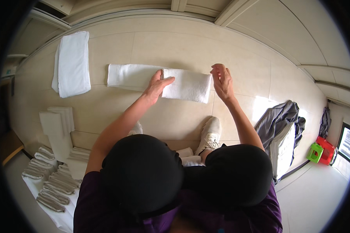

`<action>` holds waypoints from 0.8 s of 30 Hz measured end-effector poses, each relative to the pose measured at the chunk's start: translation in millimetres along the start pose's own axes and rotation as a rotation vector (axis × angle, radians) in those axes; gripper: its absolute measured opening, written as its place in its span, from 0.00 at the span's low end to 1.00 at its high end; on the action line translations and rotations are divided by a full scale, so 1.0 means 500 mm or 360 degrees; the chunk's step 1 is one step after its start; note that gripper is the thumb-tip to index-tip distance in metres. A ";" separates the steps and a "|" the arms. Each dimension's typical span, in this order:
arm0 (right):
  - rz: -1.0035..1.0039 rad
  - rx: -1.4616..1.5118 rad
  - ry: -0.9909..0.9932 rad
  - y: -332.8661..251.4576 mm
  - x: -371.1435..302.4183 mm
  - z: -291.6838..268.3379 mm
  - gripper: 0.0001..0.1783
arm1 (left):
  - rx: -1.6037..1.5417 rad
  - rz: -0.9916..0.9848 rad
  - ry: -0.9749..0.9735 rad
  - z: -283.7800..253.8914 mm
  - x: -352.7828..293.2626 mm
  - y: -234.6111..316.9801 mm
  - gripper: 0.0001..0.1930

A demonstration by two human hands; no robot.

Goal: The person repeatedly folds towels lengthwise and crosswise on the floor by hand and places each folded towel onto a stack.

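A white towel [190, 86] lies on the floor in front of me, its right part folded over into a thicker layer. Its single-layer tail [126, 75] stretches to the left. My left hand [156, 87] grips the edge of the folded layer, thumb on top and fingers along the side. Just off the towel's right end, my right hand [223, 81] is raised, its fingers loosely bent and apart, with nothing seen in it. Further left, a folded white towel stack [73, 64] rests on the floor.
Rolled or folded cloths [50, 182] and white towel piles [58, 124] sit at the lower left. To the right lie a grey cloth [278, 116] and a white package [282, 149]. Red [326, 149] and green [315, 152] plastic stools stand further right. My shoe [210, 134] is near the towel.
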State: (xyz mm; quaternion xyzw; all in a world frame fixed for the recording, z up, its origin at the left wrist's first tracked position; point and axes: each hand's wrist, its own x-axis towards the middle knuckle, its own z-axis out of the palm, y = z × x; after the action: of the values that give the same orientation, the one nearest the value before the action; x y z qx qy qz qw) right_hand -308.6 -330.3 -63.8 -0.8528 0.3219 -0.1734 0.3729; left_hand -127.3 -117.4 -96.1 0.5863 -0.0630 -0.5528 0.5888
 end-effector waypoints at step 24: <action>-0.0107 -0.0605 -0.0226 0.111 -0.098 0.090 0.11 | 0.2196 0.1156 -0.0319 0.071 -0.085 -0.115 0.46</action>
State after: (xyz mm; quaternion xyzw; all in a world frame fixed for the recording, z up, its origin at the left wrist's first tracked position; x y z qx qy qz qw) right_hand -343.7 -302.2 -137.8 -0.9282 0.2929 -0.0613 0.2211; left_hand -202.4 -91.7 -104.7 0.7095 -0.6325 -0.2121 0.2271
